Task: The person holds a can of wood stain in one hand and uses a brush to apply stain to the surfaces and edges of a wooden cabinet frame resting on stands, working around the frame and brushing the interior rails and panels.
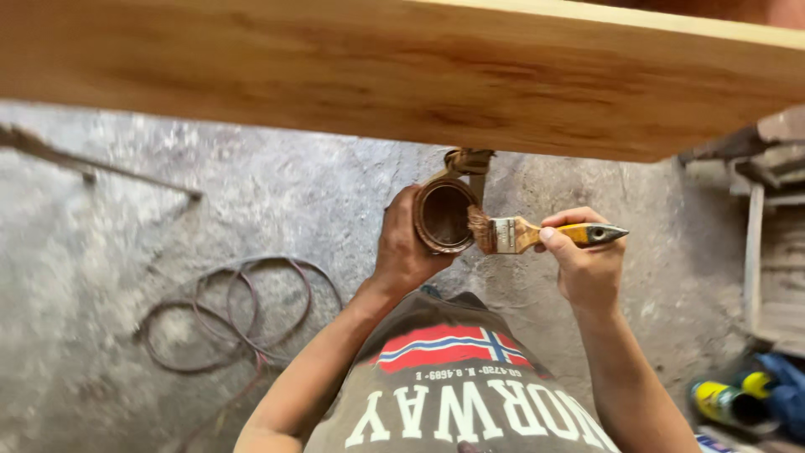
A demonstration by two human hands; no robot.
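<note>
L hand (402, 247): grip wrapped round the side of a small round tin (444, 216), fingers closed on its wall, mouth tipped toward the camera. Brown stain coats the rim and inside.
R hand (585, 260): grip pinched shut on a paintbrush (537, 234), thumb on top and fingers under the yellow handle, just behind the metal ferrule. Dark handle tip sticks out past the grip, away from the tin.
Brush head: brown-loaded bristles at the tin's rim, touching or nearly so; can't tell which.
Tin, handling: prob. light, stiff-walled, but wet and slick outside; side-wrap hold suits it. Tilted, so contents could slop if tipped more. Fill level not visible.
Brush, handling: light, stiff handle, soft bristles; hold near the ferrule gives control. Drips likely off the loaded tip.
Above both grips: wide wooden board (402, 67), warm brown, grain showing, spans the frame.
Below the grips: concrete floor (126, 243); coiled cable (235, 315) lies well off to the L-hand side.
R-hand side, far: yellow-and-black tool (725, 403) on the floor, blurred; wooden slatted frame (767, 252) at the edge.
</note>
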